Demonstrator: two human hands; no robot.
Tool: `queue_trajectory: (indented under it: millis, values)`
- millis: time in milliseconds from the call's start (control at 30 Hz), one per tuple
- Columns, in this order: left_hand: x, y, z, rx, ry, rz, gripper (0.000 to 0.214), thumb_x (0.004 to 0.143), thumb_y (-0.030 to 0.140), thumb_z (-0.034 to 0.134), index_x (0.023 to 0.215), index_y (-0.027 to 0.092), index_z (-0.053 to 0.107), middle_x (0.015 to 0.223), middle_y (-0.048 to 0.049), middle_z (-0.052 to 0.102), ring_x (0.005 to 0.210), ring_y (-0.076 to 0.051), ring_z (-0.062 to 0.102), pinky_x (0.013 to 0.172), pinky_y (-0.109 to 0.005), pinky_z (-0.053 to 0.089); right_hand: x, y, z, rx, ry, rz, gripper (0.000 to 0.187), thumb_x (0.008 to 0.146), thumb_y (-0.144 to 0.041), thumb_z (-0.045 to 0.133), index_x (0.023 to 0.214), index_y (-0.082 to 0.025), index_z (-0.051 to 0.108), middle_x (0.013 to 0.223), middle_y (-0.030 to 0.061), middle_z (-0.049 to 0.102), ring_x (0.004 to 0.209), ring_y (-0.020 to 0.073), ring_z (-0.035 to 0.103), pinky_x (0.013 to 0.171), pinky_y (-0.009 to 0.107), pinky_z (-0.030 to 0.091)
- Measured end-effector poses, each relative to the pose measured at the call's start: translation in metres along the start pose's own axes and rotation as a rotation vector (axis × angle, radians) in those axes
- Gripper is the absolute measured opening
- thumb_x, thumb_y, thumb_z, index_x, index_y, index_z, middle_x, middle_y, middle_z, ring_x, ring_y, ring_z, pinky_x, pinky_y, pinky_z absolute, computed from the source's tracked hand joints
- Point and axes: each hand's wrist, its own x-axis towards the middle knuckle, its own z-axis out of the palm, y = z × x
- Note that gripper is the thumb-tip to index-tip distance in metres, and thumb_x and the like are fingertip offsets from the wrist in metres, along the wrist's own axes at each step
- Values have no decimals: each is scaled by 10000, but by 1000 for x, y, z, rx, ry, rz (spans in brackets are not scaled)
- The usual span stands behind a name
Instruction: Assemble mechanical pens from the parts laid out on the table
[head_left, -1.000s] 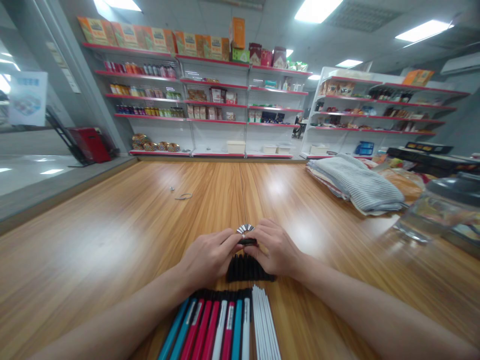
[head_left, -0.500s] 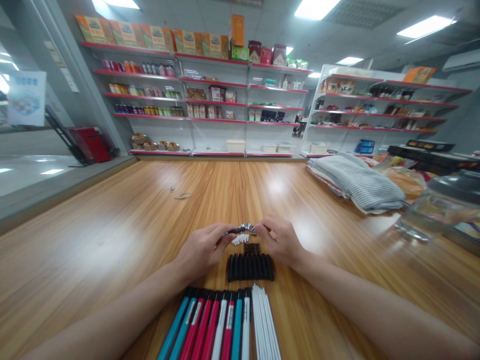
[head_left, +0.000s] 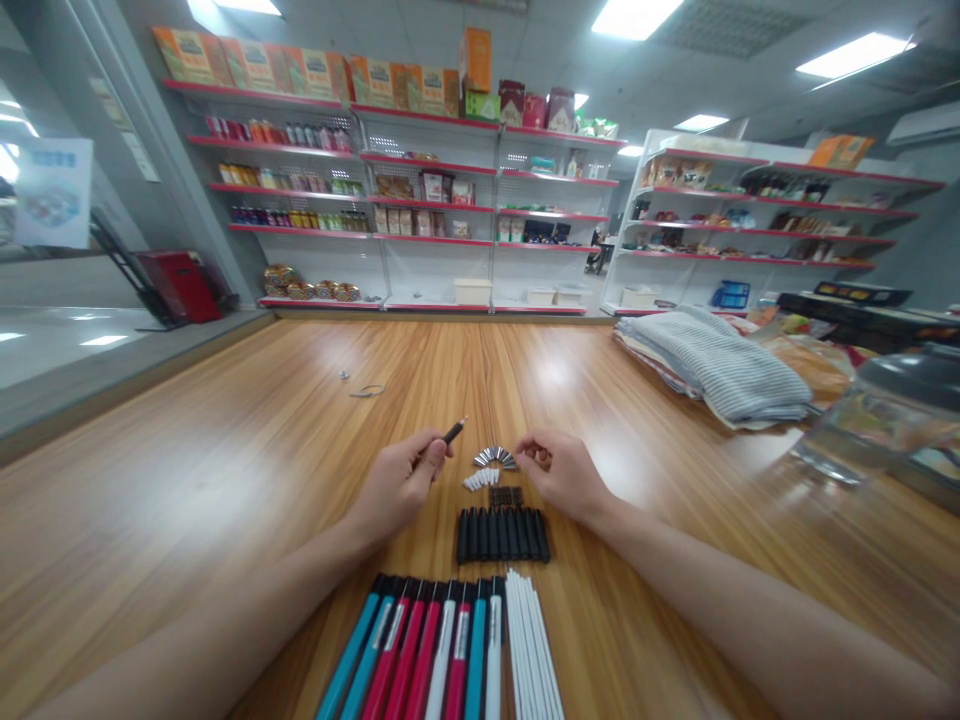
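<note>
Black pen section (head_left: 453, 432) — slim, with a pointed tip — sits pinched in the left hand (head_left: 397, 485), its closed fingers gripping it above the wooden table (head_left: 187, 480). The right hand (head_left: 566, 477) hovers apart from it, curled, with thumb and fingertips (head_left: 527, 449) drawn together; whether they hold anything tiny cannot be told. Between the hands lies an arc of silver metal tips (head_left: 494, 458), with a cluster of small white pieces (head_left: 480, 481) just below it, then small dark pieces (head_left: 505, 496). Nearer the person lies a neat row of black barrels (head_left: 502, 535) — and beyond those, teal, red and white pen bodies (head_left: 427, 650) beside a bundle of white sticks (head_left: 532, 645).
</note>
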Motion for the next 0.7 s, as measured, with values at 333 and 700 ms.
queue_trajectory:
  millis: [333, 700]
  values:
    - [-5, 7, 4, 418, -215, 267, 185, 901, 233, 479, 845, 186, 648, 683, -22, 600, 619, -144, 530, 594, -229, 340, -3, 0, -1, -1, -57, -92, 118, 783, -88, 581, 825, -184, 636, 792, 27, 638, 773, 166, 570, 713, 305, 446]
    - [-6, 5, 3, 458, -229, 296, 173, 908, 226, 477, 868, 190, 642, 704, -29, 614, 630, -149, 546, 590, -236, 338, -2, -1, 0, -15, -68, -66, 125, 776, -82, 583, 820, -184, 641, 793, 24, 639, 770, 164, 568, 710, 298, 436]
